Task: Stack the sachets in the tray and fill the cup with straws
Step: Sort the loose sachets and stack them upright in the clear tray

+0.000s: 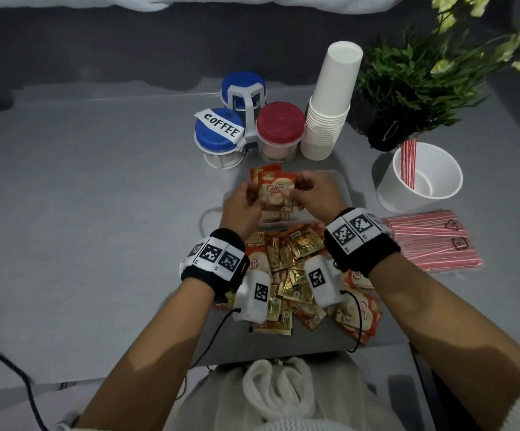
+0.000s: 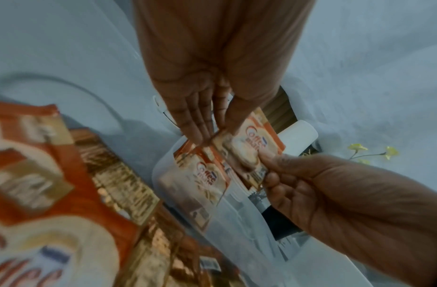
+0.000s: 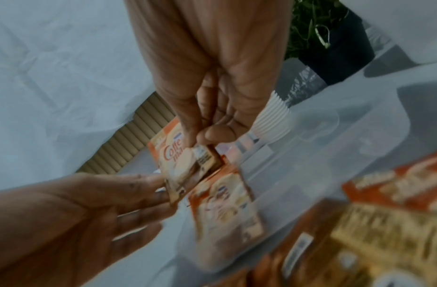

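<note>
Both hands hold one orange-and-cream Coffee mate sachet (image 1: 275, 191) upright over the clear plastic tray (image 1: 342, 189). My left hand (image 1: 246, 202) pinches its left edge between the thumb and nearly straight fingers (image 2: 200, 134). My right hand (image 1: 310, 194) pinches its right side between thumb and forefinger (image 3: 200, 139). The held sachet (image 2: 249, 147) hangs above another sachet (image 2: 205, 180) lying flat in the tray (image 2: 237, 223). A loose pile of sachets (image 1: 299, 269) lies under my wrists. A white cup (image 1: 423, 175) at the right holds a few red-striped straws (image 1: 408, 164).
A flat pack of striped straws (image 1: 432, 241) lies right of the pile. Behind the tray stand a tall stack of paper cups (image 1: 330, 104), lidded jars in a holder (image 1: 246, 119), one labelled COFFEE, and a potted plant (image 1: 408, 88). Cables run at the left.
</note>
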Motion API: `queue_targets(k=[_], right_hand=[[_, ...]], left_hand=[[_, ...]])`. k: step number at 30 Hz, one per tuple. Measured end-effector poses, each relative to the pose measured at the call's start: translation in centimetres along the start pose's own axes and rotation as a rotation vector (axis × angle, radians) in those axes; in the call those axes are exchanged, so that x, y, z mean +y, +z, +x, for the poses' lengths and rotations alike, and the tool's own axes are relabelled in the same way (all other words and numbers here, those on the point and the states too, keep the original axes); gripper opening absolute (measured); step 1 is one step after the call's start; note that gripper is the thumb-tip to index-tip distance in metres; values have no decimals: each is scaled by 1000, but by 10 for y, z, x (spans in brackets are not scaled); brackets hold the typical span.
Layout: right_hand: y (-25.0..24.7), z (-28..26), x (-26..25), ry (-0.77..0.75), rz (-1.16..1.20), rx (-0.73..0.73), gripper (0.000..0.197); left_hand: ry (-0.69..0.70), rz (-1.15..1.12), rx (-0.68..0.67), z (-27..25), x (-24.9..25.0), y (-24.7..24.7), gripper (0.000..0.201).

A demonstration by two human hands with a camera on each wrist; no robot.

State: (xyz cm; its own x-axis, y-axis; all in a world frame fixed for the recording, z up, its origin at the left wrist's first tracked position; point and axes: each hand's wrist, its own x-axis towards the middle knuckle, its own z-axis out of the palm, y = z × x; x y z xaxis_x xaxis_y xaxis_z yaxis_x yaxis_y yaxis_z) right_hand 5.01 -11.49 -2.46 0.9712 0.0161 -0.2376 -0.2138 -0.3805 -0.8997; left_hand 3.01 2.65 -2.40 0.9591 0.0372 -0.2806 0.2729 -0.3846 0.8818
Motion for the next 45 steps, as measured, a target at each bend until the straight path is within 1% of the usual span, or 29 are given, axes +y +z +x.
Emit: queue_targets(k=[2,3,6,9,13,17,20,22,24,26,28,30,31,33,35,37,39,42,45], right_hand=[[-6,5,2,-24,-82,35,19],[-8,7,4,-23,-125,26,19],[-5,9,15,28,-242,-44,19],[2,9,25,10,-379,-94,15],[10,12,30,-1,-420,-65,13],[14,15,28,-25,-415,-20,23],[14,14,26,-49,-447,-105,26],[13,15,25,-45,-481,-163,24],[13,15,24,-35,-481,-157,24],[16,12,22,-43,-462,-101,31],[18,8,19,-16,-389,-30,45],[23,4,16,26,-267,-5,61],[26,2,14,28,-220,-15,67],[36,-2,13,-15,-165,-62,79],[44,-4,17,-16,-207,-130,91],[47,-4,17,9,-249,-168,98],[44,-2,17,25,-283,-192,95],[38,1,16,41,-396,-248,86],[37,1,14,29,-444,-222,80]], left_hand=[[-22,78,53,9,-1,-2,26],[-36,115,63,13,-3,-3,28],[-97,195,13,17,-8,-3,42],[-119,255,-35,17,-12,1,52],[-119,255,-47,16,-15,5,62],[-91,272,-51,15,-15,7,64],[-79,294,-64,17,-18,6,66],[-56,320,-82,17,-19,5,62],[-45,325,-96,15,-18,5,59],[-41,331,-103,13,-18,6,58],[-35,345,-107,14,-20,8,57],[-38,356,-114,14,-20,9,59],[-45,360,-121,13,-20,9,60],[-52,364,-144,11,-16,9,63],[-45,369,-170,9,-13,9,65],[-47,382,-183,9,-12,9,67],[-63,384,-185,9,-13,9,70],[-70,365,-182,8,-13,8,74],[-70,325,-187,6,-10,7,76]])
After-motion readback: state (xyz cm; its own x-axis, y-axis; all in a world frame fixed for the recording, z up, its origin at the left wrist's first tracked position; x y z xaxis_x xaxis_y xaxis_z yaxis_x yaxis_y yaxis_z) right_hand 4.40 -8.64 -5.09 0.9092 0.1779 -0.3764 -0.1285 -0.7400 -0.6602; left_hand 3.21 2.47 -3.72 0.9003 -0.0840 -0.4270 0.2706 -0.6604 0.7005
